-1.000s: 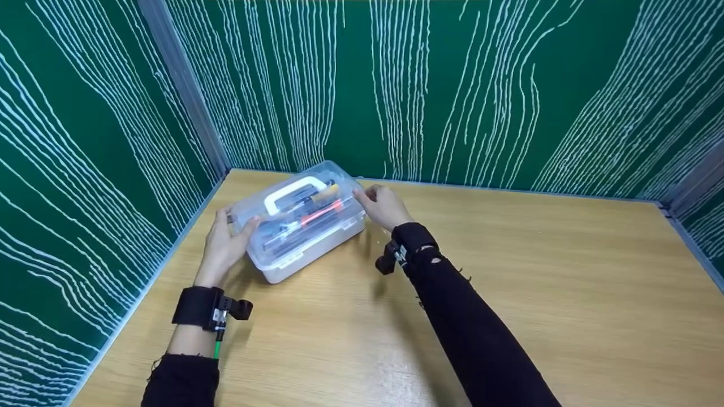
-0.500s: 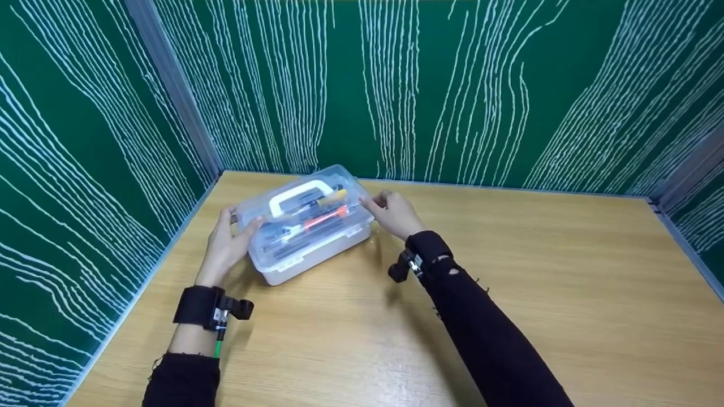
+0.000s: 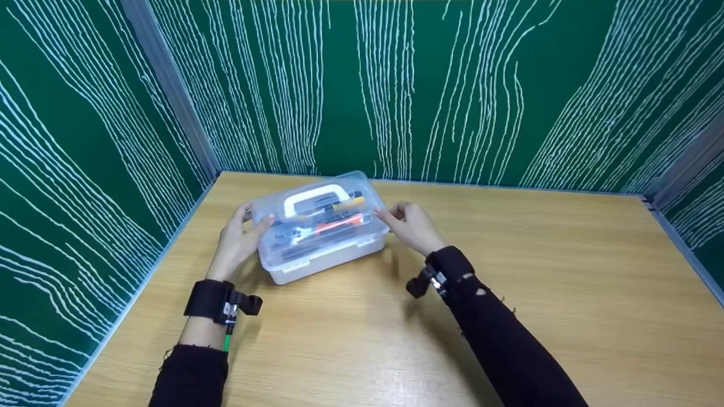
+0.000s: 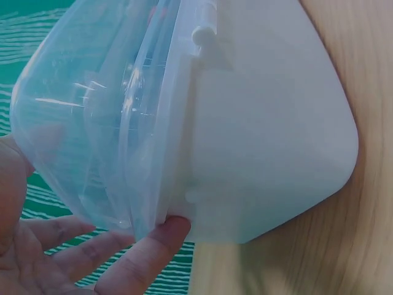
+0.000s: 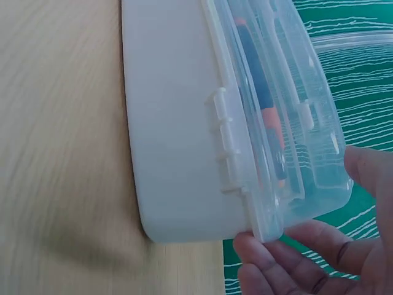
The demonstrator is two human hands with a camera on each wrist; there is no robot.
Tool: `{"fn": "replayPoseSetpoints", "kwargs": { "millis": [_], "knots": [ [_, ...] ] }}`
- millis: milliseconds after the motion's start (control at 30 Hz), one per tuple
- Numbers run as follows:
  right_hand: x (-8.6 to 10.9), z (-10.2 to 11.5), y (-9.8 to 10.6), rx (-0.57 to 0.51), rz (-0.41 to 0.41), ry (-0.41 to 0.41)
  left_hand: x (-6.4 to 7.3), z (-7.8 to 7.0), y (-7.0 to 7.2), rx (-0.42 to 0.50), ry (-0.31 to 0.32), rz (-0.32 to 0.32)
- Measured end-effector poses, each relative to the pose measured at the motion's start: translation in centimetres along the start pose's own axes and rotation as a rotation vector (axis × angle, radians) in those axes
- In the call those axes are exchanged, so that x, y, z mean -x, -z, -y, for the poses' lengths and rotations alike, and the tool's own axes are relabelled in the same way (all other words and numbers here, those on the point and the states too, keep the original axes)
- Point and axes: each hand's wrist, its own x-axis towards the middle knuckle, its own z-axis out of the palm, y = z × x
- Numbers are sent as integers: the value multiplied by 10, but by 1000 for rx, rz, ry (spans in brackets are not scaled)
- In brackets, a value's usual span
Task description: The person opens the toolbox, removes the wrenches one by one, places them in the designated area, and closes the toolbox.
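A plastic toolbox [image 3: 328,254] with a clear lid, a white base and a white carry handle [image 3: 315,195] sits at an angle on the table. Through the lid show an orange-red tool [image 3: 339,223] and a yellow-handled tool [image 3: 349,203]; their exact kinds are unclear. My left hand [image 3: 240,240] grips the box's left end, thumb on the lid, and in the left wrist view a fingertip [image 4: 175,228] touches under the lid's rim. My right hand [image 3: 413,226] holds the right end likewise, its fingers [image 5: 255,249] under the rim in the right wrist view.
The wooden table [image 3: 509,294] stretches to the front and right. Green walls [image 3: 452,90] with wavy white lines stand behind and at both sides, and the back wall is close behind the box.
The toolbox has shifted to the right and turned slightly, its front edge now less slanted. Both hands have moved along with it, keeping their hold on its ends.
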Motion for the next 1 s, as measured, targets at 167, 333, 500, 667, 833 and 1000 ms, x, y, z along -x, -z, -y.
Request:
{"fn": "replayPoseSetpoints", "kwargs": {
  "millis": [167,333,500,667,833,1000],
  "knots": [
    [15,-10,6,-35,-8,8,-1,-4,-8,4,-18,13],
    [30,-16,10,-66,-26,16,-4,-6,-15,19,-34,18],
    [44,-19,13,-67,-53,-1,-7,-9,-20,38,-43,10],
    [58,-24,16,-72,-74,-10,-8,-11,-27,54,-60,15],
    [74,-29,20,-67,-93,-7,-12,-14,-34,64,-77,27],
    [92,-33,26,-75,-97,23,-17,-18,-40,80,-59,48]
  ]
}}
